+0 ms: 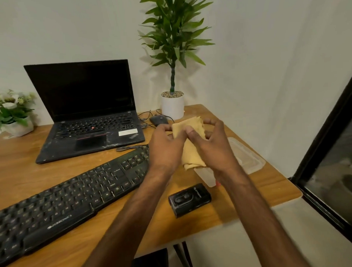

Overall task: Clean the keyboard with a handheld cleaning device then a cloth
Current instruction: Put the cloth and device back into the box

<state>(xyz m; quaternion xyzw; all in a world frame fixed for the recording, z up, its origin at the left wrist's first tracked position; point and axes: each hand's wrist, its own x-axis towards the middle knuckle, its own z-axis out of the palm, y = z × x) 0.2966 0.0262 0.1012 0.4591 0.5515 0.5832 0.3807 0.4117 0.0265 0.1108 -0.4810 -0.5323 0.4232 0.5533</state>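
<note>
A folded yellow cloth (191,146) is held up between both hands above the right part of the wooden desk. My left hand (165,147) pinches its upper left edge and my right hand (213,146) grips its right side with the thumb across the front. The black keyboard (59,201) lies diagonally on the desk to the left of the hands, its right end hidden behind my left forearm. A small black handheld cleaning device (189,199) lies on the desk below the hands, between my two forearms.
An open black laptop (86,114) stands behind the keyboard. A black mouse (158,120) and cables lie beside a white potted plant (172,104). A clear plastic container (245,157) sits under the right hand. Flowers (10,111) stand far left; the desk edge (289,197) is close on the right.
</note>
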